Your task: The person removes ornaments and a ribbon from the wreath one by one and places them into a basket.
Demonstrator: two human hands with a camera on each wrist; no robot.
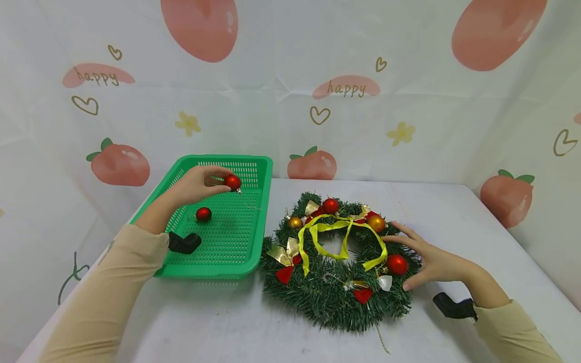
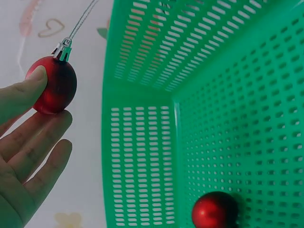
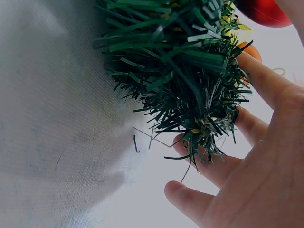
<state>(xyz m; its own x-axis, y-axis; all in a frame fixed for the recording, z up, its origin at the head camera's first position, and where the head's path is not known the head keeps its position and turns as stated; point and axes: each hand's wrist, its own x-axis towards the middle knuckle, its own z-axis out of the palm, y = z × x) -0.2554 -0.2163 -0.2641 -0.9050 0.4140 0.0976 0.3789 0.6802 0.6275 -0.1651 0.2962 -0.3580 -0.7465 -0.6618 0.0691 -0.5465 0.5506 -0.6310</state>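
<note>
My left hand [image 1: 199, 184] pinches a shiny red Christmas bauble [image 1: 232, 182] between thumb and fingertips, above the green basket. In the left wrist view the bauble [image 2: 54, 85] has a silver cap and a thin hanging cord. A second red bauble [image 1: 204, 215] lies inside the basket [image 1: 265, 227]. On the table rests a green tinsel wreath [image 1: 336, 307] with red and gold baubles, bows and a loose yellow ribbon [image 1: 338, 254]. My right hand [image 1: 431, 257] is spread at the wreath's right edge, its fingers [image 3: 266, 80] touching the outer tinsel.
The basket and the wreath stand side by side on a white table [image 1: 204, 322]. A white cloth backdrop [image 1: 272, 60] printed with fruit and hearts hangs behind and along the sides. A thin cord [image 1: 383, 339] pokes out from the wreath's front edge.
</note>
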